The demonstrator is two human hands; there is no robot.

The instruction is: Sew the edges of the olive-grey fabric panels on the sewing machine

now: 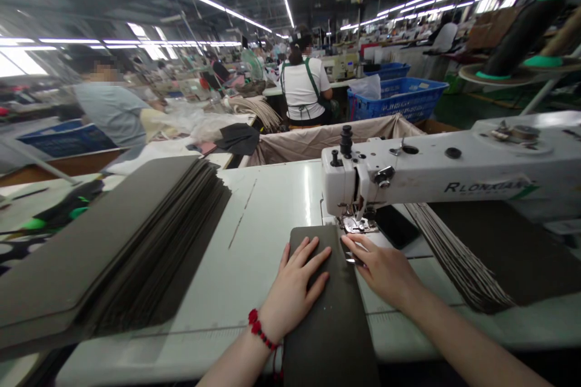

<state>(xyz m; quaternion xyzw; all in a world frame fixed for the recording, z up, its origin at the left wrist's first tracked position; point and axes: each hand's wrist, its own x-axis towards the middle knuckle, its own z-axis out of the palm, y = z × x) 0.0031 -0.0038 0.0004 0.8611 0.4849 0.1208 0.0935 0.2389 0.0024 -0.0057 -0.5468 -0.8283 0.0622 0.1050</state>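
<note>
**At the sewing machine [436, 178], both hands on a dark strip**

On the white table [258, 266], your left hand [295, 284] lies spread flat on a dark strip [329, 320], whose far end reaches the presser foot [361, 225]. Your right hand [384, 269], fingers loosely spread, rests at the strip's edge beside the foot. Piled strips [149, 236] lie to your left, more [467, 260] to your right.

strip [329, 326]: matt synthetic leather | sewing machine arm [431, 172]: glossy painted metal | table [267, 254]: glossy laminate

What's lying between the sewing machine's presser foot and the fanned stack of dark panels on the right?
In the head view, a black smartphone lies flat between the presser foot and the fanned stack of dark panels.
</note>
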